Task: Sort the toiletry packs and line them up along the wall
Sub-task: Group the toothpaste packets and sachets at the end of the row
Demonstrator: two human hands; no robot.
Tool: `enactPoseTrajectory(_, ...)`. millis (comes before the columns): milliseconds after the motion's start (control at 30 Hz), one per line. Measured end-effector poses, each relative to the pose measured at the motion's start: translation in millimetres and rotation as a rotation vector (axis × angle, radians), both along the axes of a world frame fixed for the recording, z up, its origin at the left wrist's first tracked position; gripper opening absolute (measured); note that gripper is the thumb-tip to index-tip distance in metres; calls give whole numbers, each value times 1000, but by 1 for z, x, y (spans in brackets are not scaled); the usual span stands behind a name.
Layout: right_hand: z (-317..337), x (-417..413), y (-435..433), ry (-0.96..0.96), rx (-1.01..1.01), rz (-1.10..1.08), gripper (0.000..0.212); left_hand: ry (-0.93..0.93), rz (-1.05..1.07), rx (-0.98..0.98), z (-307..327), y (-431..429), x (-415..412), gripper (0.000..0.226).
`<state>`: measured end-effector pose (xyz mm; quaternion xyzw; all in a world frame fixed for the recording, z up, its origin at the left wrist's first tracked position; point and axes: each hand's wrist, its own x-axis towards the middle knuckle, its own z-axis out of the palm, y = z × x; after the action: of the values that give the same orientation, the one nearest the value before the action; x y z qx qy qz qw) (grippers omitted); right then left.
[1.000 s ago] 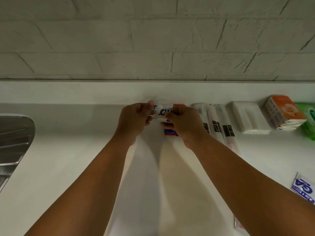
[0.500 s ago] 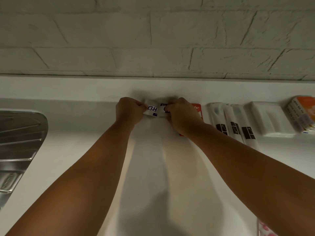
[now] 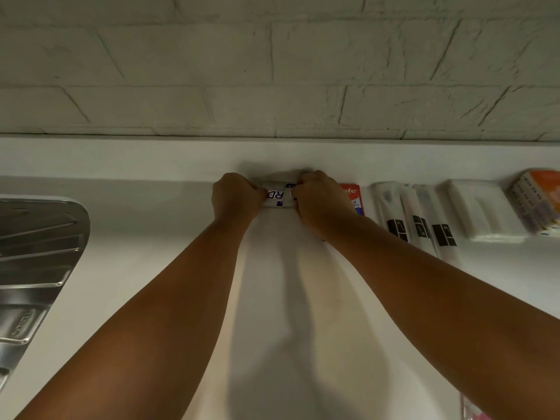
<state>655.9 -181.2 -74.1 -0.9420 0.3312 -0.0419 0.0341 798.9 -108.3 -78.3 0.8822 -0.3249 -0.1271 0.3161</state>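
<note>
A small white pack with blue letters (image 3: 277, 197) lies against the white upstand at the back of the counter. My left hand (image 3: 235, 197) grips its left end and my right hand (image 3: 318, 198) grips its right end. Just right of it sits a red toothpaste box (image 3: 353, 198), partly hidden by my right hand. Further right along the wall lie three white wrapped sticks with black labels (image 3: 419, 221), a white wrapped pack (image 3: 480, 210) and an orange-and-white box (image 3: 538, 198).
A steel sink drainer (image 3: 36, 262) fills the left edge. The white brick wall (image 3: 272, 71) rises behind the upstand. A pink-and-white pack (image 3: 472, 412) shows at the bottom right, under my right forearm. The white counter (image 3: 145, 244) spreads between sink and packs.
Both hands have pushed the white pack farther back to the wall, next to the red box. The view has shifted left, so the green pack and blue-and-white sachet have left the frame.
</note>
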Motion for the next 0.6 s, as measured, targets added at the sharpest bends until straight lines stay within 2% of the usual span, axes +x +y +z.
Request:
enactPoseTrajectory(167, 15, -26, 22, -297, -21, 7, 24, -91, -47, -46, 6, 13, -12, 22)
enactPoseTrajectory(300, 28, -62, 42, -405, 30, -11, 22, -176, -95, -187, 19, 26, -50, 18)
enactPoseTrajectory(467, 46, -131, 59, -420, 95, -105, 25, -156, -210, -200, 43, 48, -131, 15)
enactPoseTrajectory(600, 55, -204, 73, -386, 114, -162, 21, 10, -288, -294, 54, 70, -197, 9)
